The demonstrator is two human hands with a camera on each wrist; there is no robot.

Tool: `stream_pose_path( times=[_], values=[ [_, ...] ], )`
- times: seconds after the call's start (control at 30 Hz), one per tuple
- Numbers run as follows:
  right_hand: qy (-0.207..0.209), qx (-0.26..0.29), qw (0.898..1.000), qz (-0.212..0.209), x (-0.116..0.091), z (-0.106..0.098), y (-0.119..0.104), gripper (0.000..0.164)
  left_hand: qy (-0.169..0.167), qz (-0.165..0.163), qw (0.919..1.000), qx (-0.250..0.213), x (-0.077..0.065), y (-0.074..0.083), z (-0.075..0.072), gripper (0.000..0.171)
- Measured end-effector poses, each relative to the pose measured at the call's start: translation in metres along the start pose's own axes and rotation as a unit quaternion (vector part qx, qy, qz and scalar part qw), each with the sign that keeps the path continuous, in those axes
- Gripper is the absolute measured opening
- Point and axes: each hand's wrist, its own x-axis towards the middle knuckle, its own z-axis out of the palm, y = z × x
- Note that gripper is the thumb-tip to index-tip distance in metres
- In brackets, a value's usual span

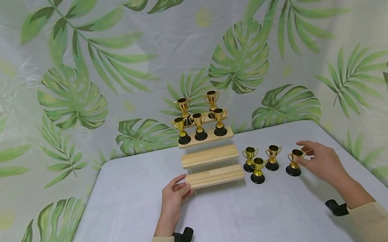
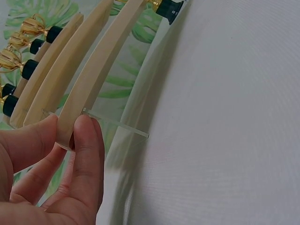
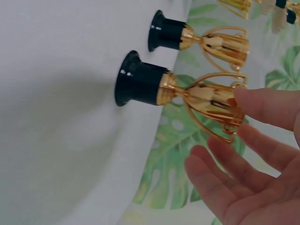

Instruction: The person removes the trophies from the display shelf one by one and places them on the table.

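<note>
My left hand (image 1: 175, 200) pinches the left end of the lowest wooden step (image 1: 216, 176) of a tiered display stand, thumb on one side and fingers on the other, clearer in the left wrist view. At the right, my right hand (image 1: 324, 162) holds a small gold trophy (image 3: 213, 101) by its cup, between thumb and index finger. The other fingers are spread away from it. That trophy is upright on a black base (image 1: 293, 170); whether the base touches the table I cannot tell. Nearby stand three more trophies, one of them a gold trophy (image 1: 273, 157) just left of it.
Two trophies, including one gold trophy (image 1: 212, 101), stand on the top step and three on the step below (image 1: 203, 137). The stand has thin clear supports (image 2: 117, 123). A white cloth covers the table (image 1: 119, 222); a leaf-patterned curtain (image 1: 182, 36) hangs behind.
</note>
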Motion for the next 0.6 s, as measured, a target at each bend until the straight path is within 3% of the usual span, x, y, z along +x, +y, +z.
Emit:
stream_pose_path(
  times=[0.37, 0.6],
  values=[
    [0.001, 0.004, 1.0, -0.001, 0.004, -0.013, -0.01, 0.059, 0.005, -0.005, 1.0, 0.002, 0.0, 0.001, 0.001, 0.047],
    [0.028, 0.004, 1.0, -0.01, 0.006, -0.016, -0.022, 0.057, 0.005, -0.002, 1.0, -0.001, -0.002, 0.001, 0.001, 0.048]
  ],
)
